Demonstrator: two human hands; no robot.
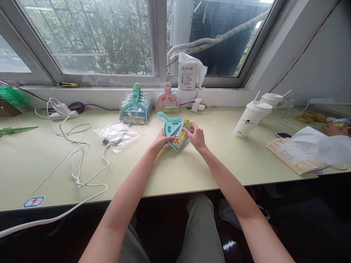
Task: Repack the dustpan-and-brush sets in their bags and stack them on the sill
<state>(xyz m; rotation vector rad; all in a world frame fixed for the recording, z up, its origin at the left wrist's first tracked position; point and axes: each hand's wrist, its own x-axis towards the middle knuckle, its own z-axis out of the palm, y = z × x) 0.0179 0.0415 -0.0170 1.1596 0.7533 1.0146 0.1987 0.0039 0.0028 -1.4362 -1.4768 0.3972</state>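
Observation:
A small teal dustpan (170,126) with a brush in it is tilted just above the table, its handle pointing up and left. A colourful label card (181,137) lies across its front. My left hand (161,141) is closed on the dustpan's left edge, thumb over the front. My right hand (196,136) pinches the label card near its right end. Behind them stand a row of bagged teal dustpans (134,109) and a bagged pink dustpan (167,100) against the wall. A clear plastic bag (119,135) lies to the left over a dark object.
White cables (79,160) and a power strip (64,114) occupy the left. Two paper cups with straws, the nearer cup (251,118) in front, and a paper-and-plastic packet (304,149) are on the right. Another person's hand (336,129) shows at the far right.

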